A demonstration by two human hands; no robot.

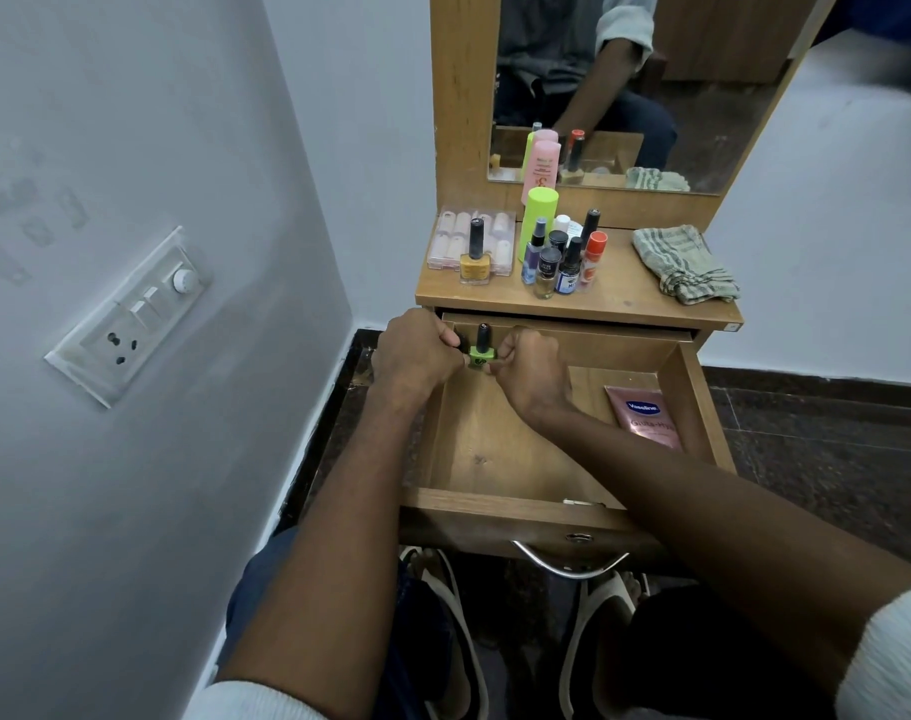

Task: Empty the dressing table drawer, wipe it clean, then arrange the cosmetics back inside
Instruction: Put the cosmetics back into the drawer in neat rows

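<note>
Head view: both forearms reach forward over an open wooden drawer [495,449]; the left hand [417,356] and right hand [528,374] meet at its back left corner, each with fingers curled, pinching a small green nail polish bottle [480,350] (black cap upright) between them; a pink Vaseline tube [643,415] lies in the drawer's right side; other cosmetics [557,252] and a folded cloth [684,262] sit on the counter [624,293] above.

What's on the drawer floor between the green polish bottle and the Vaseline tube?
Head view: the right hand and wrist cross that stretch; the drawer floor seen around them is bare wood. Both hands hold the green polish bottle; the Vaseline tube lies at the right wall.
</note>
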